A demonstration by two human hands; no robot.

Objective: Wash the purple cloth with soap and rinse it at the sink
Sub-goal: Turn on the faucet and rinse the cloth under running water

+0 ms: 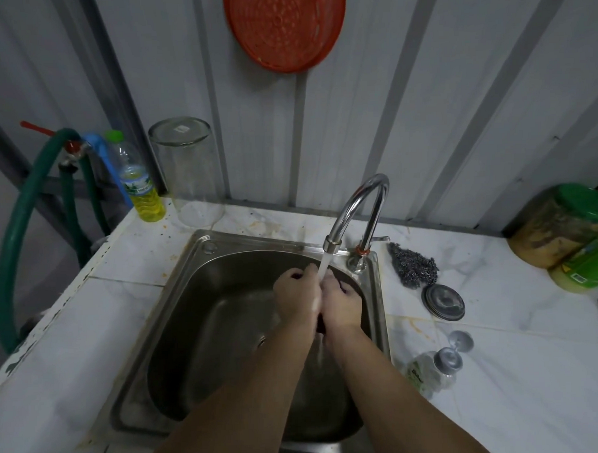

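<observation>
Over the steel sink (178,308), my left hand (295,296) and my right hand (341,304) are pressed together, both closed on the purple cloth (343,283). Only small dark slivers of the cloth show between my fingers and below my palms. Water runs from the chrome faucet (358,207) in a stream that lands right where my hands meet. A bottle of yellow liquid soap (144,194) stands at the back left corner of the counter.
An upturned glass jar (190,176) stands beside the soap bottle. Right of the sink lie a steel scourer (412,268), a round metal lid (443,302), a clear bottle on its side (431,370) and green-lidded jars (569,230). A green hose (16,236) hangs left; a red basket (284,27) hangs on the wall.
</observation>
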